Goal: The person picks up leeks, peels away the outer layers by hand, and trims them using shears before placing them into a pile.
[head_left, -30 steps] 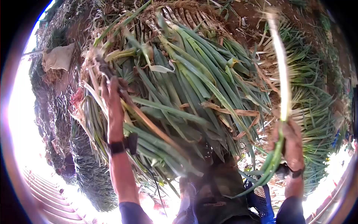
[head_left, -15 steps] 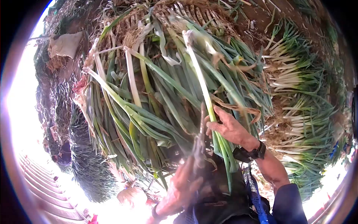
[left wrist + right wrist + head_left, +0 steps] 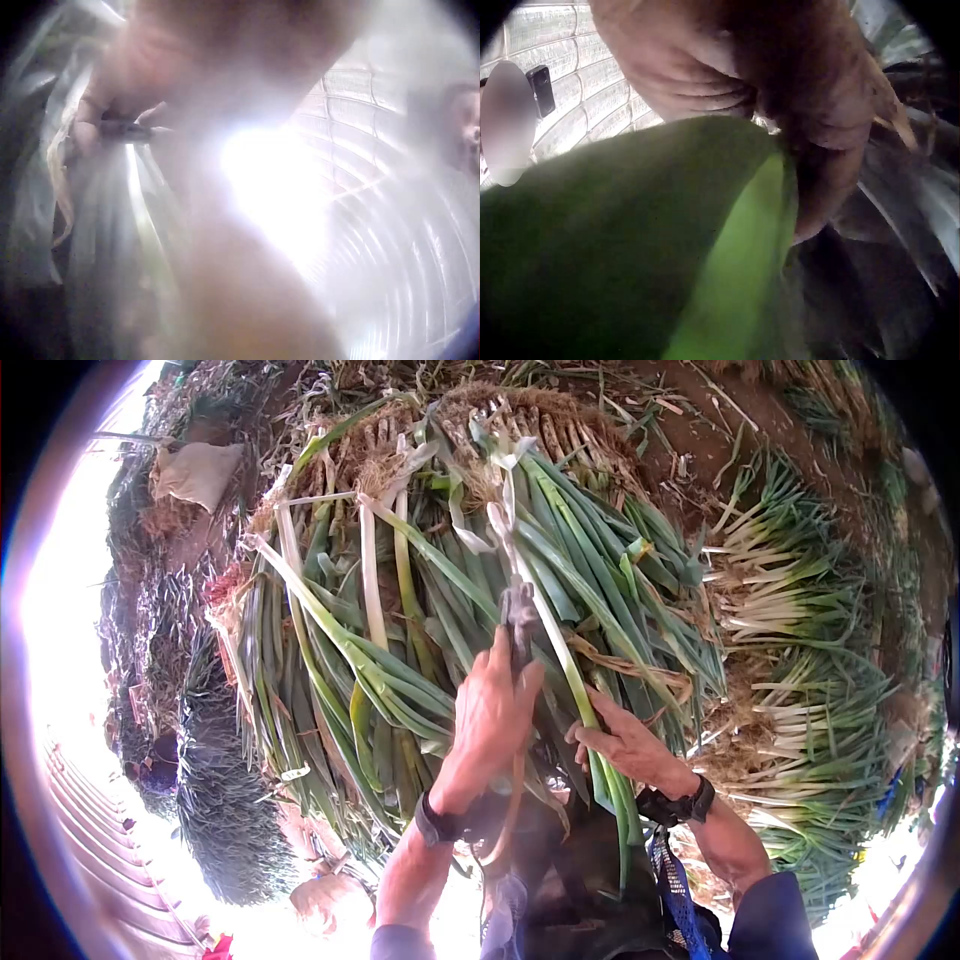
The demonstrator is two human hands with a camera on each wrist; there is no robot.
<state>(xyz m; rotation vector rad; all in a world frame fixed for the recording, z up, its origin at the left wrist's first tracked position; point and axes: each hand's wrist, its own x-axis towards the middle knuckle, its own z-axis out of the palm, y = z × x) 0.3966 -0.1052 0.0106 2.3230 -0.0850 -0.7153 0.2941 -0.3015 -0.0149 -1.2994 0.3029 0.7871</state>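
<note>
In the head view my right hand (image 3: 635,745) holds a green onion (image 3: 553,628) by its green leaves, its white stem slanting up and away. Broad green leaves (image 3: 742,255) fill the right wrist view, running up under the curled fingers. My left hand (image 3: 490,710) grips a dark air gun (image 3: 518,610) just left of that stem. From below this hand a tan hose (image 3: 510,810) hangs toward my lap. The gun's tip overlaps the white stem in the head view. Glare and blur hide most of the left hand's work in the left wrist view.
A large heap of untrimmed green onions (image 3: 330,630) lies in front, several loose ones on top. Cleaner white-stemmed onions (image 3: 790,710) are lined up along the right. More bundles (image 3: 225,790) stand at the left, with a pale sack (image 3: 198,472) farther back.
My right hand has brought the onion from the far right to the middle. The left hand, with the air gun, has swung from the left heap, down by my lap, then up beside the stem.
</note>
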